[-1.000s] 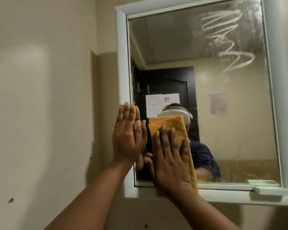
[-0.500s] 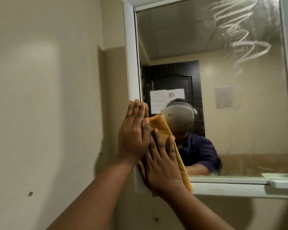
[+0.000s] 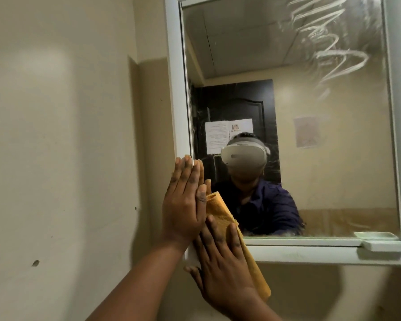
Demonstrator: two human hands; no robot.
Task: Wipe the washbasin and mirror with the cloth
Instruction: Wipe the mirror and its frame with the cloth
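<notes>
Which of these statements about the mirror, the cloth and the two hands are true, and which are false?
1. The right hand presses an orange cloth flat at the lower left corner of the mirror. True.
2. The left hand holds a spray bottle. False: it lies flat and open on the white frame, holding nothing.
3. White smear marks show on the upper right of the glass. True.
4. The cloth is blue. False: it is orange.
5. A small white dish sits on the frame's lower right ledge. True.
</notes>
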